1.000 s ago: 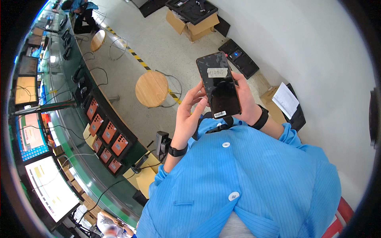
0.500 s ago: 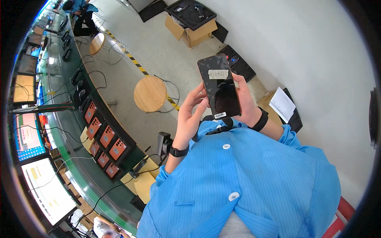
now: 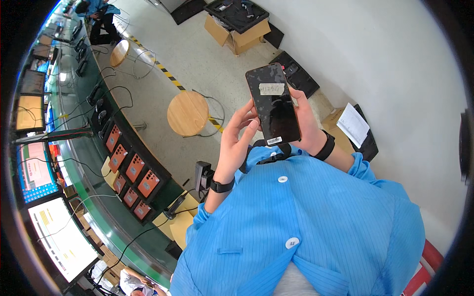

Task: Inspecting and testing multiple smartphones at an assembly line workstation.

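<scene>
Both my hands hold a smartphone (image 3: pixel 274 109) in front of my chest, its dark screen facing up at me. A pale handwritten label is stuck across the upper screen, and a small white sticker sits at the lower edge. My left hand (image 3: pixel 238 135) grips the phone's left side, fingers curled behind it. Around the right side closes my right hand (image 3: pixel 308 126), its thumb along the edge and its other fingers mostly hidden under the phone. A black band (image 3: pixel 223 186) circles my left wrist, and another black band (image 3: pixel 326 147) the right.
On the green bench (image 3: pixel 131 241) at left lies a black tray (image 3: pixel 160 170) with several orange-backed phones (image 3: pixel 148 184). Monitors (image 3: pixel 63 237) line the bench. A round wooden stool (image 3: pixel 187 113) stands ahead. Near the wall are a cardboard box (image 3: pixel 242 40) and papers (image 3: pixel 352 125). A person (image 3: pixel 101 22) sits far left.
The view has shifted very slightly. Both hands keep the same grip on the phone, which has barely moved.
</scene>
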The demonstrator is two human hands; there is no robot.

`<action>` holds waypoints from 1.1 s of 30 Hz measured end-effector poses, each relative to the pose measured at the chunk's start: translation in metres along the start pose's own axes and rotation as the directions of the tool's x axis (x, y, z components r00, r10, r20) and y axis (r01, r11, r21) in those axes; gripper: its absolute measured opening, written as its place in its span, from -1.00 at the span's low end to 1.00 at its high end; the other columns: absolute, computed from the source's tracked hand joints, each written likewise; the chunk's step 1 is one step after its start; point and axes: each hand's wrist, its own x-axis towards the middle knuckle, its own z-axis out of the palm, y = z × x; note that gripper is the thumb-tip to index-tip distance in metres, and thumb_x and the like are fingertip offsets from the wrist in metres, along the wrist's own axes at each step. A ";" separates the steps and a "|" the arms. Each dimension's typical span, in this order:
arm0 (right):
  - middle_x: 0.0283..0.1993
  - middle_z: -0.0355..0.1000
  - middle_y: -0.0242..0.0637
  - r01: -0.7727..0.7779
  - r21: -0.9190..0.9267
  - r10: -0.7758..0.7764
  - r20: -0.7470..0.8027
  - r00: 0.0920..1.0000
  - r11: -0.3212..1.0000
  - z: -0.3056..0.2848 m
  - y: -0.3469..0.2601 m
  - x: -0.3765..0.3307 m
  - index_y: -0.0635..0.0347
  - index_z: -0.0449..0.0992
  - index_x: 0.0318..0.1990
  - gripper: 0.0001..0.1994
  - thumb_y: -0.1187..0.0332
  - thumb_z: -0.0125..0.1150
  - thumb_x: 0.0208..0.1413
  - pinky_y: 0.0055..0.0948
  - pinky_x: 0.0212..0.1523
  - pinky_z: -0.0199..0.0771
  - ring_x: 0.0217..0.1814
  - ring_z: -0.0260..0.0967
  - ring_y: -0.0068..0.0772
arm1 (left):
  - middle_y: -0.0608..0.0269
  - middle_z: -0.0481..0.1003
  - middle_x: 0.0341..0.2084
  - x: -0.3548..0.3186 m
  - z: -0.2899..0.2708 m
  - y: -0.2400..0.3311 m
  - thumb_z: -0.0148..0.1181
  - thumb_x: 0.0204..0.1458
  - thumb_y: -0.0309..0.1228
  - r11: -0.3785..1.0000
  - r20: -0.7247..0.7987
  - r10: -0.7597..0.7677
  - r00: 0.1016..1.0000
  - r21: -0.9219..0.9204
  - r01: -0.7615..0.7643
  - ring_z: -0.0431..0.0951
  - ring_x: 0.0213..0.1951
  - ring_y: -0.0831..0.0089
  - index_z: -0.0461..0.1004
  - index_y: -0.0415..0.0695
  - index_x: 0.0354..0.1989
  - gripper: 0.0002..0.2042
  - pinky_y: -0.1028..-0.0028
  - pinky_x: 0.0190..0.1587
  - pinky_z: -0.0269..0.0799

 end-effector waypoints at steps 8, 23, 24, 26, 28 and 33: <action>0.04 0.53 -0.10 0.009 -0.026 -0.010 -0.047 0.999 1.000 0.008 0.004 0.001 0.19 0.43 0.19 -0.41 -0.11 -0.25 0.35 -0.22 0.08 0.58 0.00 0.55 -0.20 | 0.14 0.47 0.11 -0.003 -0.002 0.003 0.08 0.29 -0.38 1.000 -0.004 -0.003 1.000 -0.002 0.003 0.49 0.07 0.40 0.25 -0.15 0.39 -0.51 0.35 0.10 0.45; 0.05 0.54 -0.19 0.177 -0.378 -0.198 -0.017 0.980 0.909 0.005 0.013 -0.011 0.18 0.35 0.26 -0.47 0.01 -0.25 0.37 -0.40 0.02 0.57 -0.04 0.56 -0.38 | 0.14 0.37 0.23 -0.013 -0.004 0.008 0.14 0.20 -0.44 1.000 0.047 -0.017 0.999 -0.014 0.018 0.42 0.19 0.35 0.20 -0.11 0.43 -0.41 0.27 0.29 0.28; 0.06 0.54 -0.20 0.185 -0.414 -0.209 -0.012 0.978 0.891 0.006 0.013 -0.012 0.16 0.33 0.29 -0.47 0.01 -0.24 0.37 -0.42 0.02 0.57 -0.03 0.55 -0.40 | 0.13 0.35 0.25 -0.014 -0.004 0.008 0.14 0.19 -0.45 1.000 0.049 -0.021 0.999 -0.003 0.021 0.41 0.20 0.35 0.19 -0.12 0.43 -0.40 0.27 0.29 0.27; 0.07 0.53 -0.21 0.194 -0.448 -0.221 -0.007 0.975 0.873 0.005 0.016 -0.013 0.14 0.30 0.31 -0.47 0.02 -0.23 0.37 -0.43 0.02 0.56 -0.02 0.55 -0.42 | 0.14 0.36 0.24 -0.016 -0.005 0.006 0.14 0.19 -0.45 1.000 0.054 -0.021 0.998 -0.008 0.022 0.41 0.20 0.34 0.18 -0.13 0.43 -0.40 0.27 0.29 0.27; 0.09 0.51 -0.11 0.235 -0.471 -0.275 -0.016 0.961 0.850 0.001 0.020 -0.011 0.26 0.37 0.24 -0.43 -0.01 -0.32 0.38 -0.29 0.10 0.57 0.05 0.54 -0.25 | 0.14 0.36 0.24 -0.018 -0.006 0.006 0.14 0.19 -0.45 1.000 0.056 -0.020 0.998 -0.012 0.021 0.41 0.20 0.34 0.18 -0.14 0.43 -0.40 0.27 0.30 0.27; 0.12 0.49 -0.10 0.170 -0.493 -0.215 -0.035 0.976 0.853 -0.002 0.017 -0.016 0.25 0.36 0.25 -0.41 -0.04 -0.34 0.38 -0.26 0.13 0.56 0.07 0.52 -0.23 | 0.13 0.36 0.24 -0.021 -0.004 0.006 0.13 0.19 -0.45 1.000 0.061 -0.005 0.998 -0.012 0.006 0.41 0.20 0.33 0.17 -0.16 0.43 -0.40 0.26 0.29 0.27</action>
